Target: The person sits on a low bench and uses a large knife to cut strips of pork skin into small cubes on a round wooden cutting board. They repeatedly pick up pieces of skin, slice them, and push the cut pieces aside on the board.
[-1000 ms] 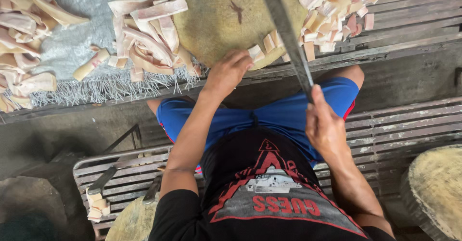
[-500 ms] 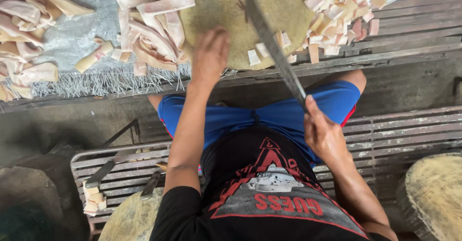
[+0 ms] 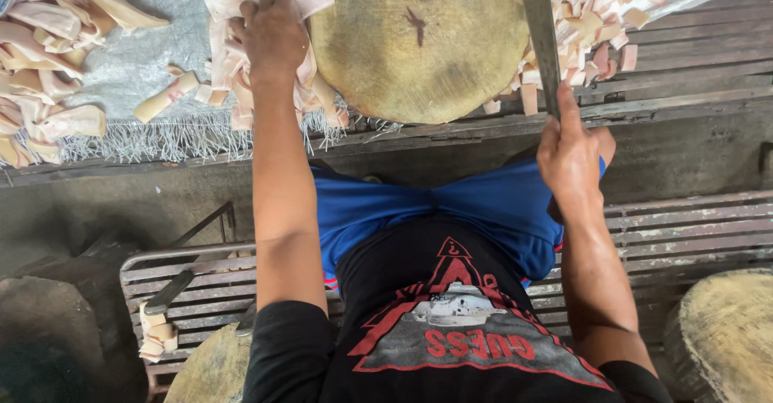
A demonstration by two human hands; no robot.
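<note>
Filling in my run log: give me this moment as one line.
left hand: on pale strips | right hand: grips long knife | round chopping block: bare | cut pieces: right of block

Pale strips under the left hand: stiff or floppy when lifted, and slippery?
Probably floppy: the pale strips curl and drape over each other in the pile where the left hand presses. Possibly slick, since the surfaces look moist, though the picture cannot settle it. Likely light: they are thin, and small cut pieces lie scattered beside the round chopping block.
</note>
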